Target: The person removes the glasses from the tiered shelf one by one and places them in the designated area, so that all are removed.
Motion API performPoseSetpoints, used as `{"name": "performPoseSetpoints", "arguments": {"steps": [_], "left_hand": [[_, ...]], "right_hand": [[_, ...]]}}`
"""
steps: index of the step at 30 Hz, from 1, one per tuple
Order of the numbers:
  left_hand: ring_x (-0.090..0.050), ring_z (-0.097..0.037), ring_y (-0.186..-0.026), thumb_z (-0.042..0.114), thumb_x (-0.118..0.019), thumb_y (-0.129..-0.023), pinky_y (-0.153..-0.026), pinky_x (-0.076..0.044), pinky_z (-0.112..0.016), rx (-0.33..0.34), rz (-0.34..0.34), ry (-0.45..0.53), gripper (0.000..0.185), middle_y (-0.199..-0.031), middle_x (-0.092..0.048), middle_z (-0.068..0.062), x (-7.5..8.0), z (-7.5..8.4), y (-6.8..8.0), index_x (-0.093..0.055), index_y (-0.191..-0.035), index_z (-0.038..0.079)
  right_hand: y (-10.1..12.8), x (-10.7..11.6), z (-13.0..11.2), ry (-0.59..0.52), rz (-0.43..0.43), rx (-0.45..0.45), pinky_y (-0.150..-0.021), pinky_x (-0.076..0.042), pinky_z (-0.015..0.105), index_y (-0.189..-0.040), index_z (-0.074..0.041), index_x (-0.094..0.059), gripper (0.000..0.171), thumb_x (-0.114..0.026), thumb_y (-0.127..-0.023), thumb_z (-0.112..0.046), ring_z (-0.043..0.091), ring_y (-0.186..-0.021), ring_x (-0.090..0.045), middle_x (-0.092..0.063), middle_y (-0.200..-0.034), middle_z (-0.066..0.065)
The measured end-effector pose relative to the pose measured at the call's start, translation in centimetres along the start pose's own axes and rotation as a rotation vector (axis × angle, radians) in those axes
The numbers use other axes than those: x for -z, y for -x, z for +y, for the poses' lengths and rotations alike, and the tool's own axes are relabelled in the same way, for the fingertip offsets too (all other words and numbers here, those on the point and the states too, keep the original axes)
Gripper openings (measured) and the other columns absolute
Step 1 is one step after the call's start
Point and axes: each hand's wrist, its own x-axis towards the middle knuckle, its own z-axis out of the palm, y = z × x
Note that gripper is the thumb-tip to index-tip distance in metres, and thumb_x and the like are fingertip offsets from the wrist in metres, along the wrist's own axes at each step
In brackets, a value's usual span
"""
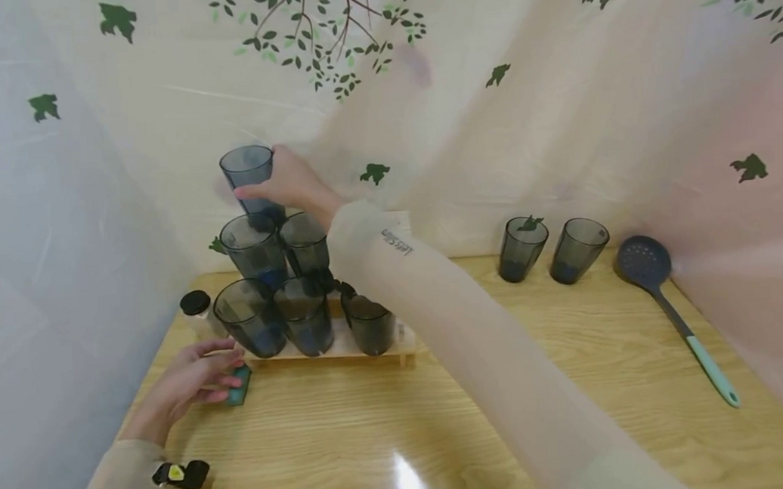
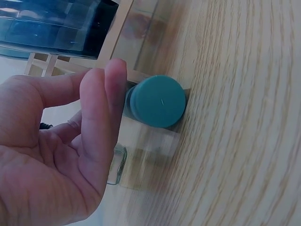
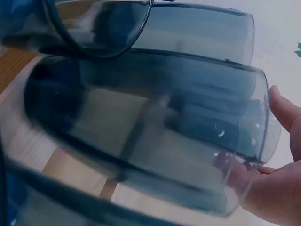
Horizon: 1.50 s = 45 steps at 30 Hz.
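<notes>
Nearest the head camera, a pale sleeve running up to the right hand [image 1: 292, 183], its fingers [image 1: 251, 191] curled round the top tumbler [image 1: 251, 180] of a pyramid of smoky grey tumblers. Tumbler upright, mouth up, long axis vertical, its base just over the two tumblers [image 1: 276, 246] of the middle row; thumb on the near side, the other fingers hidden behind the glass. Below those, three more tumblers [image 1: 301, 315] on a low wooden rack [image 1: 344, 348]. In the right wrist view, only a thumb tip [image 3: 283, 109] and palm against the tinted wall.

Left hand [image 1: 190, 383] low on the desk [image 1: 390, 426], well below and left of the top tumbler, fingers [image 2: 106, 113] loosely bent, tips touching a teal-capped jar [image 2: 157, 101] lying just beside the rack's corner; no clear pinch visible. Right hand alone at the top tumbler.

Farther right of the fingers, two spare tumblers [image 1: 550, 247] and a slotted spoon [image 1: 669, 308].
</notes>
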Motion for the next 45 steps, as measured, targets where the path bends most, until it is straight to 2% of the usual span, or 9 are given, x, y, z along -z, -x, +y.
{"name": "performPoseSetpoints", "arguments": {"steps": [7,12,25,29,39,45], "left_hand": [[-0.067,-0.022,-0.083,0.043,-0.062,-0.091,-0.064,-0.057,-0.035,-0.007,0.001,-0.007,0.073,-0.115,-0.062,-0.010,-0.6,0.2,-0.4,-0.031,-0.142,0.002],[-0.067,-0.021,-0.081,0.043,-0.061,-0.092,-0.063,-0.057,-0.034,-0.013,-0.003,0.000,0.071,-0.114,-0.062,-0.011,-0.8,0.4,-0.8,-0.032,-0.142,0.002],[-0.067,-0.021,-0.082,0.043,-0.062,-0.092,-0.064,-0.057,-0.035,-0.024,0.019,-0.018,0.072,-0.113,-0.062,-0.010,-0.1,0.2,-0.2,-0.031,-0.141,0.000],[-0.066,-0.021,-0.082,0.042,-0.061,-0.092,-0.064,-0.057,-0.035,-0.018,0.013,-0.022,0.072,-0.115,-0.062,-0.010,-0.3,0.1,-0.2,-0.031,-0.141,0.000],[-0.066,-0.022,-0.086,0.044,-0.060,-0.092,-0.065,-0.056,-0.036,-0.024,-0.008,-0.075,0.075,-0.122,-0.059,-0.013,0.0,0.3,0.3,-0.028,-0.143,-0.002],[-0.066,-0.022,-0.086,0.044,-0.063,-0.090,-0.065,-0.057,-0.035,0.003,-0.012,-0.075,0.077,-0.117,-0.062,-0.009,0.0,0.6,0.2,-0.028,-0.142,0.000]], "right_hand": [[-0.7,-1.0,0.2,-0.014,0.088,-0.027,-0.100,-0.035,0.018,-0.149,-0.009,-0.022,0.097,-0.076,-0.078,-0.046,0.012,-0.131,-0.036,-0.033,-0.149,0.000],[-0.7,-1.0,0.7,-0.032,0.148,-0.027,-0.099,-0.036,0.019,-0.148,-0.011,-0.026,0.091,-0.075,-0.079,-0.046,0.012,-0.129,-0.040,-0.038,-0.145,-0.001],[-1.0,-1.9,0.7,-0.028,0.180,0.028,-0.098,-0.037,0.019,-0.146,-0.012,-0.031,0.087,-0.074,-0.079,-0.048,0.011,-0.126,-0.042,-0.043,-0.142,-0.002],[-0.9,-1.7,1.0,-0.053,0.192,0.032,-0.099,-0.035,0.019,-0.147,-0.014,-0.030,0.088,-0.074,-0.079,-0.049,0.009,-0.128,-0.040,-0.040,-0.144,-0.004],[1.0,2.2,1.2,-0.105,0.164,0.109,-0.100,-0.035,0.017,-0.148,-0.017,-0.028,0.091,-0.074,-0.077,-0.050,0.006,-0.129,-0.037,-0.038,-0.145,-0.005],[3.1,6.0,2.9,-0.158,0.162,0.154,-0.100,-0.036,0.019,-0.147,-0.017,-0.030,0.089,-0.076,-0.076,-0.047,0.007,-0.130,-0.038,-0.040,-0.143,-0.004]]}}
